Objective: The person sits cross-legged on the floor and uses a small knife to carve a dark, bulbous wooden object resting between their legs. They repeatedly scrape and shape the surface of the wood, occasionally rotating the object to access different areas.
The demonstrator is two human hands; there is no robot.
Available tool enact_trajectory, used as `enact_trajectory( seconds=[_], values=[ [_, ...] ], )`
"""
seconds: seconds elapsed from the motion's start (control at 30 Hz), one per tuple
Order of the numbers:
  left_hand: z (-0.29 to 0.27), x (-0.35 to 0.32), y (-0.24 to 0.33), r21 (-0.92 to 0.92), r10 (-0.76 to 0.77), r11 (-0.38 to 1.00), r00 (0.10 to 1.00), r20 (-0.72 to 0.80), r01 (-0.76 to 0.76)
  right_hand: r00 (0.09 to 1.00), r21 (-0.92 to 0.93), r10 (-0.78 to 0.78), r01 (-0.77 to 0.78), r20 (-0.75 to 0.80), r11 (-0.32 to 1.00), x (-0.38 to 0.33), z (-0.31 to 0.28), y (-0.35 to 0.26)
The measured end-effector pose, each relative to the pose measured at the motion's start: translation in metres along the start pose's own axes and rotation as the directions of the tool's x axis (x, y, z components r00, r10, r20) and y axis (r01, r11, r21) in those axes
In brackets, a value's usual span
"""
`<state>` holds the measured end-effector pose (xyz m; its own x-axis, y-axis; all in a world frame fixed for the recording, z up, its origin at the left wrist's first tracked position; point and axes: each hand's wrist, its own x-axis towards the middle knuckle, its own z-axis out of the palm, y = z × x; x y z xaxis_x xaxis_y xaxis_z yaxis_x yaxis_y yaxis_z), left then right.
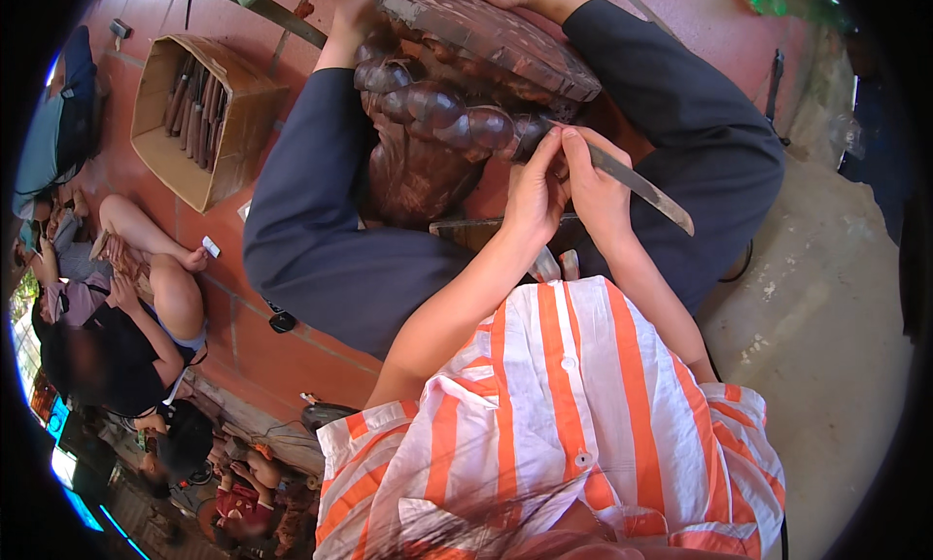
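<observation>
Both hands, left hand (533, 199) and right hand (595, 186), pinch a carving chisel (637, 184) against the dark wood carving (437, 123) at upper centre; a cardboard box of tools (199, 113) sits upper left.

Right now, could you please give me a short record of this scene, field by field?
Left hand: on the chisel, steadying it near the tip
Right hand: gripping the chisel by its blade
Chisel tip: against the carving
Carving: dark brown wood with rounded lobes, held between the legs
Box: cardboard, holds more tools, upper left on the floor
Others: people sitting at the left edge
</observation>
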<state>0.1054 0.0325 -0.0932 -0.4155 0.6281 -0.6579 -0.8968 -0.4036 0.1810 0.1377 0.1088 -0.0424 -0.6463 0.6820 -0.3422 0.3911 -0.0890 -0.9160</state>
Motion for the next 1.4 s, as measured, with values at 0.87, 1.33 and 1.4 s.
enact_trajectory(
  seconds=[0.87,1.33,1.4],
  values=[
    [0.006,-0.005,0.007,-0.169,0.041,0.985,0.993,0.115,-0.021,0.976,-0.248,-0.186,0.21,0.117,0.946,0.007,0.007,-0.01],
    [0.018,-0.004,0.005,0.102,0.023,0.995,0.998,-0.058,-0.017,0.998,-0.012,0.067,-0.067,0.012,0.998,0.014,0.001,-0.002],
    [0.015,-0.006,0.002,0.023,0.009,1.0,1.0,-0.006,-0.009,0.998,0.006,0.051,-0.051,0.023,0.999,0.006,-0.001,0.002]
  ],
)
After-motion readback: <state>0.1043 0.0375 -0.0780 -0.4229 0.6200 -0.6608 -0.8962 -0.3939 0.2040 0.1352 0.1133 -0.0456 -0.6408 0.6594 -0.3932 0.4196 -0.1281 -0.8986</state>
